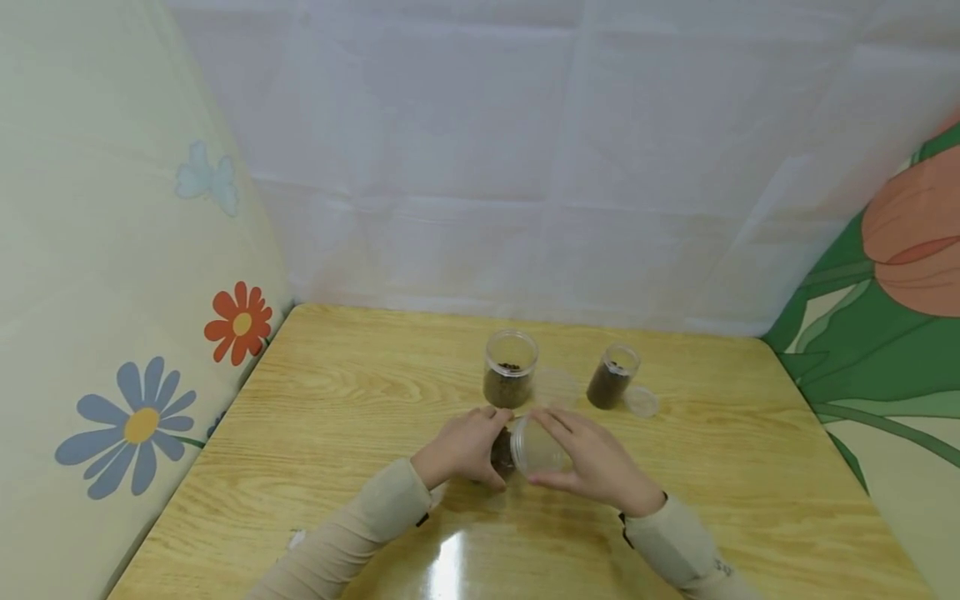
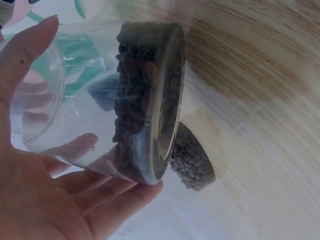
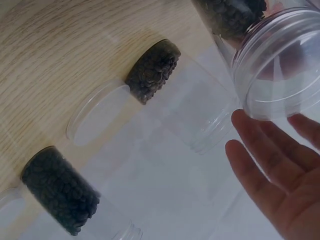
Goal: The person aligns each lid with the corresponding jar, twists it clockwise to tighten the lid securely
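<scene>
My left hand [image 1: 467, 447] grips a clear jar [image 2: 85, 100] part filled with dark coffee beans [image 2: 137, 100], its thumb and fingers spread round the side. At the jar's top, my right hand [image 1: 588, 457] holds a clear round lid [image 1: 542, 447], with the thumb on the near edge and the fingers on the far edge. In the right wrist view the fingertips [image 3: 241, 120] touch the rim of the lid. The lid sits tilted right by the jar's mouth in the head view. Part of the jar is hidden behind the left hand.
Behind the hands stands an uncovered wide jar [image 1: 507, 387] of beans, a clear lid [image 1: 557, 389] lying beside it. To the right is a narrower uncovered jar [image 1: 608, 386], fuller of beans, with a small lid [image 1: 642, 402] next to it. The wooden table [image 1: 360, 367] meets a white cloth behind.
</scene>
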`<state>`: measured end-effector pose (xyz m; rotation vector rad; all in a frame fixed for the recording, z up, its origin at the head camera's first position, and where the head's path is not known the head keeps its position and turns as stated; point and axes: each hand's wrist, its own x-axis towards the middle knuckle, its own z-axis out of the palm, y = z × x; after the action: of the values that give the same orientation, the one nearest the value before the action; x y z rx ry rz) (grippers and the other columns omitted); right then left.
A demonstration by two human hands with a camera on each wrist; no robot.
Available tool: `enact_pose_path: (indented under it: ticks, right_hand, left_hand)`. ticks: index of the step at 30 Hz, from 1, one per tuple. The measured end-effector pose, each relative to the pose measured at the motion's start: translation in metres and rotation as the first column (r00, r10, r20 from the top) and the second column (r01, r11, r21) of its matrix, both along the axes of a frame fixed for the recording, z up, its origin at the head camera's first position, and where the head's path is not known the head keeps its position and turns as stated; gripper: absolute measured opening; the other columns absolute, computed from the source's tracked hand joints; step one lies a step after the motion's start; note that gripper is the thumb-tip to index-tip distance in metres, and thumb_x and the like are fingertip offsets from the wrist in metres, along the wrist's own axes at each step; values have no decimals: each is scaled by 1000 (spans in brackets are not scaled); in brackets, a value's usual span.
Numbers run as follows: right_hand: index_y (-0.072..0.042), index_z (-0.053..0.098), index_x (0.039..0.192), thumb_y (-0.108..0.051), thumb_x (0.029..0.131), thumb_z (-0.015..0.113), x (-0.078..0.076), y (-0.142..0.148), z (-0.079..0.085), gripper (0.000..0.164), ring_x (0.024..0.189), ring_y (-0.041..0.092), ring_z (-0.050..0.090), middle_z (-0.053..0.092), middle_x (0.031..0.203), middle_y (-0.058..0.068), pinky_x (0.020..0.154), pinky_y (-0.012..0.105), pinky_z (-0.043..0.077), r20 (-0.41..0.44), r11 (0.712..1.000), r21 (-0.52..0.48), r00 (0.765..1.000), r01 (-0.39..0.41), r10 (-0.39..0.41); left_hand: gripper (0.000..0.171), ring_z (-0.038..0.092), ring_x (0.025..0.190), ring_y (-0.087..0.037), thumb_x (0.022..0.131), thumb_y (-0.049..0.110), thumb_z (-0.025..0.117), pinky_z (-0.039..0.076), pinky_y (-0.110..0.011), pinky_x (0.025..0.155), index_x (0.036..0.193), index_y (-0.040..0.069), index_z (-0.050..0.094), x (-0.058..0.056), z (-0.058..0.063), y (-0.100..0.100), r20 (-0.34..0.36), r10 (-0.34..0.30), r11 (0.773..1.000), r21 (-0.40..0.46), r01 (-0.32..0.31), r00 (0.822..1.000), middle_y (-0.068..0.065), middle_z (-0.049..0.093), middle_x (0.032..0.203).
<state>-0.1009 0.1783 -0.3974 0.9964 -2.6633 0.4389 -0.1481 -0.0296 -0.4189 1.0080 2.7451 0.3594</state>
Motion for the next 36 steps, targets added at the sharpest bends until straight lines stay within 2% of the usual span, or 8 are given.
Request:
enact_pose_path:
  ticks: [5, 10, 14, 19, 24, 28, 33, 36]
  right_hand:
    - [-3, 50, 128, -54, 69, 71, 1, -4, -1, 80, 97, 29, 60, 60, 112, 16, 79, 41, 50, -11, 998, -7, 998, 62, -62]
    - [-1, 50, 127, -55, 70, 70, 0, -3, 0, 81, 98, 31, 59, 59, 115, 17, 80, 43, 49, -2, 998, 3, 998, 59, -59]
    - [-4, 46, 132, -56, 70, 68, -2, 3, 3, 83, 110, 33, 51, 49, 128, 17, 85, 47, 46, 14, 1000, 19, 1000, -7, 6]
    - [-8, 41, 136, -54, 68, 70, -5, 10, 4, 87, 120, 33, 41, 38, 138, 16, 88, 50, 43, 15, 987, -7, 987, -158, 158]
    - [-8, 40, 137, -36, 63, 82, -6, 10, 1, 89, 120, 34, 41, 36, 139, 15, 88, 49, 43, -4, 970, -2, 970, -245, 245]
    - [-8, 41, 135, -28, 61, 84, -6, 9, 0, 88, 119, 35, 43, 39, 137, 17, 88, 49, 44, 5, 976, -10, 976, -220, 220]
    - [-8, 41, 135, -47, 70, 74, -4, 7, 0, 83, 114, 34, 48, 47, 129, 18, 85, 47, 46, 44, 994, -6, 993, -111, 111]
    - [-7, 42, 135, -55, 71, 68, -2, 4, -2, 83, 107, 34, 53, 51, 124, 17, 82, 46, 48, 32, 999, 9, 999, -44, 44]
  left_hand:
    - [95, 54, 101, -23, 55, 45, 84, 50, -37, 74, 133, 11, 41, 1, 1, -1, 6, 1, 1000, 3, -1, 1000, -7, 54, 118]
    - [95, 54, 100, -22, 55, 45, 84, 50, -37, 73, 133, 11, 41, 0, 2, -1, 18, 5, 1000, 9, -5, 1000, -7, 54, 116]
    - [96, 54, 101, -22, 55, 45, 84, 50, -37, 75, 134, 11, 41, -1, 1, -1, 28, 11, 1000, 13, -11, 1000, -7, 54, 118]
    - [96, 54, 101, -22, 56, 44, 84, 50, -37, 75, 134, 11, 40, -2, 0, -2, 27, 12, 1000, 10, -12, 1000, -8, 53, 118]
    - [95, 54, 100, -21, 56, 44, 84, 50, -36, 73, 134, 11, 40, -3, -1, -2, 25, 8, 1000, 6, -8, 1000, -7, 54, 117]
    - [95, 55, 99, -21, 56, 44, 84, 51, -36, 72, 133, 12, 41, -2, 0, -1, 20, 4, 1000, 0, -4, 1000, -7, 54, 116]
    - [95, 55, 99, -21, 56, 45, 84, 50, -36, 73, 133, 12, 41, -1, 0, -2, 10, -1, 1000, 1, 1, 1000, -7, 54, 116]
    - [95, 55, 99, -21, 56, 46, 84, 50, -36, 73, 133, 12, 41, -1, 0, -2, 7, -2, 1000, 3, 2, 1000, -6, 54, 116]
